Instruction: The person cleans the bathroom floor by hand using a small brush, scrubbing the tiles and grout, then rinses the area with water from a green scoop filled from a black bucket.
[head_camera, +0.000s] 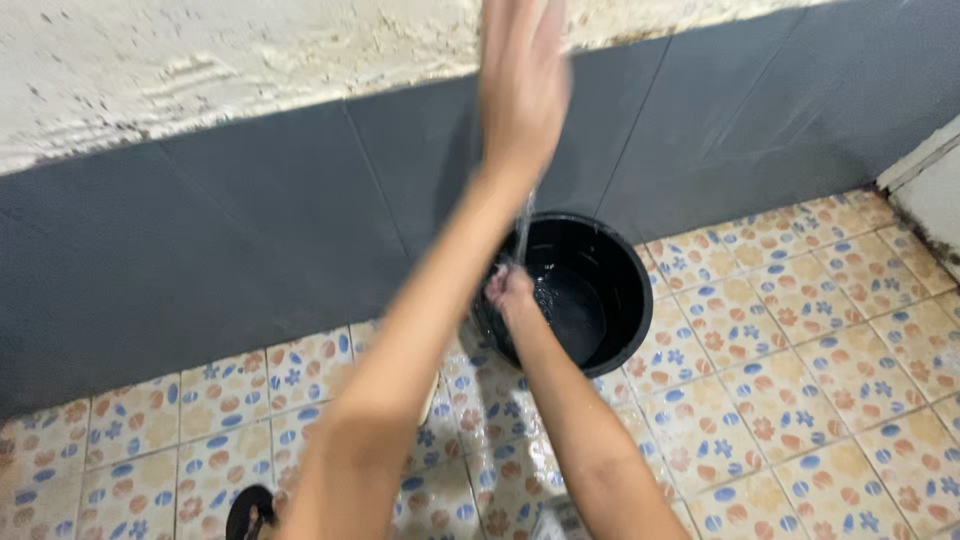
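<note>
While your left hand (522, 85) rises open-fingered, dripping water, your right hand (508, 290) grips the black bucket (610, 300) rim; steady it next.

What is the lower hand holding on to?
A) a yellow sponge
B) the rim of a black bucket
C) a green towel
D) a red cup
B: the right hand grips the near rim of the black bucket on the flowered tile floor, while the left hand is raised high with a thin stream of water falling from it toward the bucket.
</note>
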